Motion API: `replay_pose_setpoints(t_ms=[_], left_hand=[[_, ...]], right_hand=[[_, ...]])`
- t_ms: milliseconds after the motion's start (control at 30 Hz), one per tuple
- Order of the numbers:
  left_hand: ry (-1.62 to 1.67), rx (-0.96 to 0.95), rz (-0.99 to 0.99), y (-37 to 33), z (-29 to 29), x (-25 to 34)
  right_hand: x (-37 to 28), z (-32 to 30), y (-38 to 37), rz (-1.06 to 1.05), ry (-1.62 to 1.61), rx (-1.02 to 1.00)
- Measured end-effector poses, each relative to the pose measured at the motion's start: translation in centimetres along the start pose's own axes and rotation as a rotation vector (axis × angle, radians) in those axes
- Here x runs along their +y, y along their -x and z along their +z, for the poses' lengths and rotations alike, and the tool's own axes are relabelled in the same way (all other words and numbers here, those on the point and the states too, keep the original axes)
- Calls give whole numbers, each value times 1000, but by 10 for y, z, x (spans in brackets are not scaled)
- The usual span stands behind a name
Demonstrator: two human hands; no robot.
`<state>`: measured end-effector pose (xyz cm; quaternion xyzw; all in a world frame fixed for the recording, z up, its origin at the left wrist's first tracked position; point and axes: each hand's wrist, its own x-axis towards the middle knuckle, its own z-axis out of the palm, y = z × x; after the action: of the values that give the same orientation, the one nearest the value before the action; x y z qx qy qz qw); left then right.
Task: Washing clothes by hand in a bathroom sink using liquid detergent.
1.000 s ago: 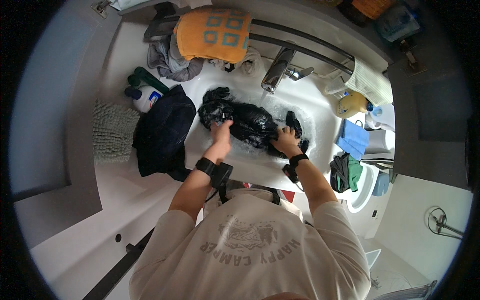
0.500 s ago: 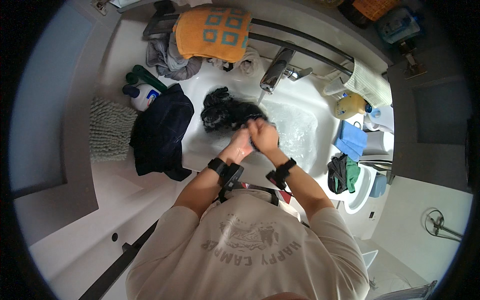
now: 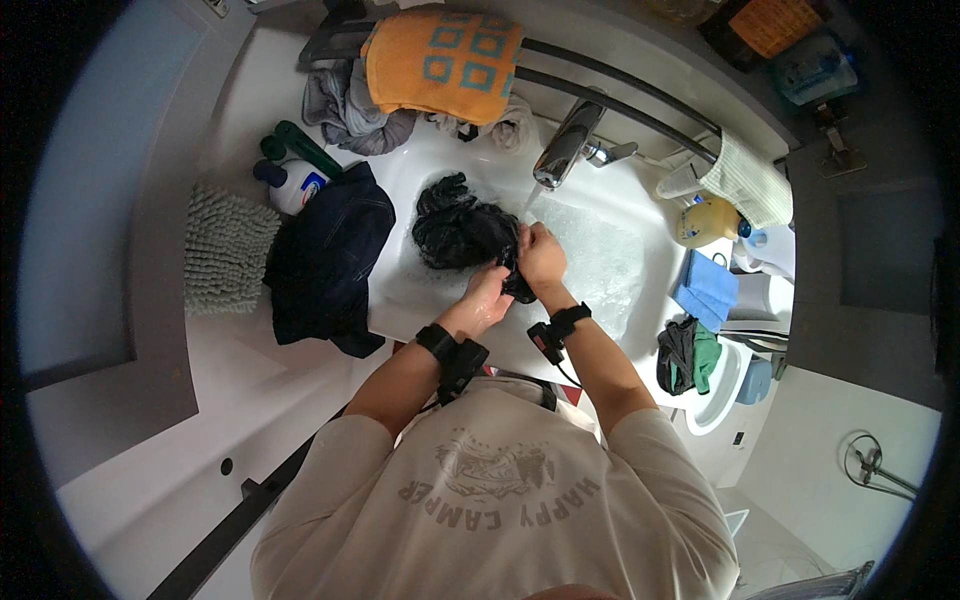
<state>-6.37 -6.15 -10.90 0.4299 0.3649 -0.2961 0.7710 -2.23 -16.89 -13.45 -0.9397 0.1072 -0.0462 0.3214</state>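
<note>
A wet black garment [image 3: 462,232] lies bunched in the white sink [image 3: 655,265], partly in sudsy water [image 3: 598,275]. My left hand [image 3: 487,298] pinches its near edge, fingers closed on the cloth. Just to the right, my right hand [image 3: 541,258] is closed on another part of the same garment, and a stretch of cloth hangs between the two. Above them the chrome faucet [image 3: 568,145] runs a thin stream of water down close to my right hand. What kind of garment it is, I cannot make out.
Dark trousers [image 3: 330,260] drape over the sink's left side, beside a white bottle [image 3: 296,185] and a grey shaggy mat [image 3: 230,250]. An orange towel [image 3: 440,65] hangs on the rail behind. A yellow bottle [image 3: 705,222], blue cloth [image 3: 706,290] and dark clothes [image 3: 677,355] lie at right.
My hands, pressed together before, have moved apart with the garment's cloth now showing between them. My right hand has gone slightly up and right. The whole view has shifted a little.
</note>
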Motion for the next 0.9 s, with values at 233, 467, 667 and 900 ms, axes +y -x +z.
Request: replay_pose_setpoints(t_ms=[233, 467, 667, 900], left_hand=[[338, -145, -35, -10, -47, 24], [-150, 126, 13, -9, -27, -2], [56, 147, -185, -23, -65, 15], [105, 58, 125, -28, -71, 36]], right_hand=[[-55, -14, 60, -247, -216, -349], [-6, 8, -2, -209, 130, -269], [12, 28, 4, -201, 140, -310], [-52, 10, 44, -190, -428, -555]])
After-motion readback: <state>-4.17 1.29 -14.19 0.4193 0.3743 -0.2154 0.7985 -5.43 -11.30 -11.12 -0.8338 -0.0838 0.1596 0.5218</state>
